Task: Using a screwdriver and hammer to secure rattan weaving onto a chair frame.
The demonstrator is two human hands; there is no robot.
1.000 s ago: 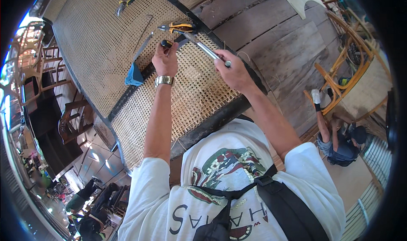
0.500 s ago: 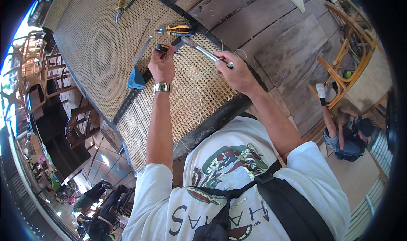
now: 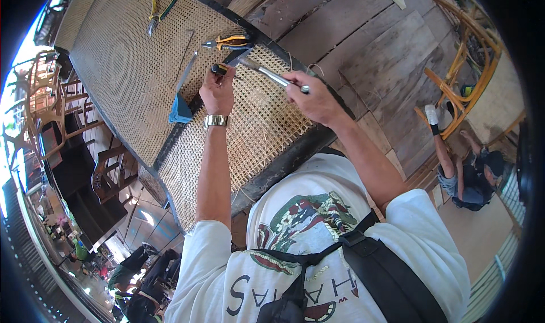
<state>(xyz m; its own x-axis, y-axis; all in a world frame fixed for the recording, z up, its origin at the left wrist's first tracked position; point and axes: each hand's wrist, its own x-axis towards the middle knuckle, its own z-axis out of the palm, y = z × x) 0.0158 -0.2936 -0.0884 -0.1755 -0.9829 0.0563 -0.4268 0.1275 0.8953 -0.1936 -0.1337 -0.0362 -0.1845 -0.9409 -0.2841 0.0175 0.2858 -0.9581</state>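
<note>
My left hand (image 3: 217, 96) is closed round a tool with a black-and-yellow handle (image 3: 218, 69); most of the tool is hidden by the fingers. In my right hand (image 3: 311, 98) is a hammer-like tool (image 3: 278, 78) with a shiny metal shaft. Its dull head reaches left over the woven cane panel (image 3: 255, 113), close to the dark frame bar. Just beyond both hands, yellow-and-black pliers (image 3: 230, 41) lie at the frame's corner. Left of my left hand is a narrow metal blade with blue wrapping (image 3: 180, 109) at one end.
Farther up the cane lie yellow-and-green-handled pliers (image 3: 161, 15) and a thin bent metal rod (image 3: 184, 55). Wooden floorboards (image 3: 374, 56) run to the right. A person (image 3: 468, 178) sits at the right beside a curved rattan frame (image 3: 462, 96). Wooden chairs (image 3: 48, 98) stand at the left.
The view has shifted slightly. The tool in my right hand has come down a little, and my left hand has moved slightly right against the cane. Both hands keep their hold.
</note>
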